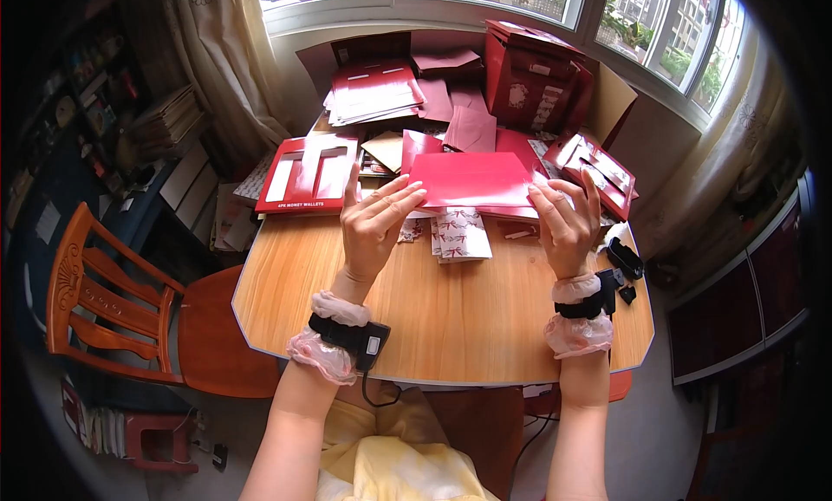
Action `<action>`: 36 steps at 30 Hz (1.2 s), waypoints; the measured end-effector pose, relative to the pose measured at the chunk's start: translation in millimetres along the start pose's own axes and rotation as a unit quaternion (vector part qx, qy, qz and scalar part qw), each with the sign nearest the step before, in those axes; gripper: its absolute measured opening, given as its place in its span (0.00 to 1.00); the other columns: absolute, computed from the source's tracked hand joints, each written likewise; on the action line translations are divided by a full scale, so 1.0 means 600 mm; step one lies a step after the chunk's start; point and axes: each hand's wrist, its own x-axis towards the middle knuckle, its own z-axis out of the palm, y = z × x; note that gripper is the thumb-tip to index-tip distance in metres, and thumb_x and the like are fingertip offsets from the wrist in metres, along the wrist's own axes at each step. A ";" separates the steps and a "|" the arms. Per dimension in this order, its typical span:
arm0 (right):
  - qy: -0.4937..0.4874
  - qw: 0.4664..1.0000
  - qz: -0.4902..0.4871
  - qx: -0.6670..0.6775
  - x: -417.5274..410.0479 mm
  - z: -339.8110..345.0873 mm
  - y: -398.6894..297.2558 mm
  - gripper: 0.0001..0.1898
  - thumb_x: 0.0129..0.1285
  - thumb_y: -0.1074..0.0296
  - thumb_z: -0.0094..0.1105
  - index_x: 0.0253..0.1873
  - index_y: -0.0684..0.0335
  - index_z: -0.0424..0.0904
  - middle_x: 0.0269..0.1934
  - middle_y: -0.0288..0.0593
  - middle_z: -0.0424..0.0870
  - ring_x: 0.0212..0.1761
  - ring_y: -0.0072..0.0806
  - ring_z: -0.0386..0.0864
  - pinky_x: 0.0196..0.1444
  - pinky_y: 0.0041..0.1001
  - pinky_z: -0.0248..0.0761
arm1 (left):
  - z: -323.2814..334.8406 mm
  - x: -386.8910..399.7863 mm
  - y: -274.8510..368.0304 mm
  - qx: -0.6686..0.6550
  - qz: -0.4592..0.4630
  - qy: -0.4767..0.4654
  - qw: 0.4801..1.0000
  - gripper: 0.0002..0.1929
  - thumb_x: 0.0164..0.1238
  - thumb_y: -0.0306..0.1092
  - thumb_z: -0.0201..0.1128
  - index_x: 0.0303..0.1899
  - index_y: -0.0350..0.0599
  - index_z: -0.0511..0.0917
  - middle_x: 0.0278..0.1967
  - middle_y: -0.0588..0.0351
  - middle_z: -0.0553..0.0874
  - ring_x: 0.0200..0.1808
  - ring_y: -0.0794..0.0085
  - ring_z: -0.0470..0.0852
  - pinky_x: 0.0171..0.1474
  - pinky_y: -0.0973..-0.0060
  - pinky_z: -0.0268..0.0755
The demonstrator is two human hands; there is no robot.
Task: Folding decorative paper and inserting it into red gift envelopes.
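Note:
A glossy red card sheet [471, 176], possibly a folded wallet, is spread between my two hands above the near side of the pile. At its left edge are the fingertips of my left hand [374, 228], with the index finger raised. The thumb and fingers of my right hand [565, 225] meet its right edge, some fingers lifted. A white folded card with a red bow pattern [458, 234] sticks out below the sheet towards me. Left of my left hand lies a red and white windowed wallet pack [309, 176] bearing writing.
Dusty-red envelopes [471, 129], a stack of red wallet packs [374, 91] and a tall red box [533, 78] crowd the back of the wooden table [455, 325]. Another red pack [595, 173] and black device parts [625, 259] lie right. A wooden chair [221, 332] stands left.

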 end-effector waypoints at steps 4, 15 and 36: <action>0.013 1.000 -0.003 0.005 -0.001 -0.002 0.003 0.07 0.59 0.72 0.70 0.43 0.57 0.88 0.42 0.33 0.90 0.48 0.27 0.85 0.77 0.45 0.61 | 0.004 -0.001 -0.003 -0.021 -0.027 -0.006 0.999 0.13 0.66 0.29 0.69 0.50 0.56 0.91 0.48 0.60 0.93 0.58 0.66 0.88 0.81 0.51 0.49; 0.082 0.934 0.176 0.299 0.012 0.018 -0.035 0.19 0.56 0.73 0.76 0.54 0.60 0.86 0.48 0.39 0.91 0.49 0.36 0.85 0.64 0.39 0.69 | 0.002 0.006 0.003 -0.158 -0.082 -0.023 0.984 0.10 0.65 0.34 0.70 0.46 0.46 0.90 0.44 0.53 0.93 0.54 0.60 0.90 0.74 0.57 0.66; -0.228 0.507 0.454 0.696 -0.067 0.064 0.009 0.09 0.68 0.70 0.67 0.49 0.67 0.87 0.39 0.38 0.90 0.37 0.18 0.86 0.43 0.21 0.79 | 0.032 -0.025 0.007 -0.485 -0.387 -0.202 0.758 0.18 0.69 0.32 0.73 0.57 0.40 0.83 0.47 0.59 0.90 0.48 0.79 0.86 0.52 0.77 0.80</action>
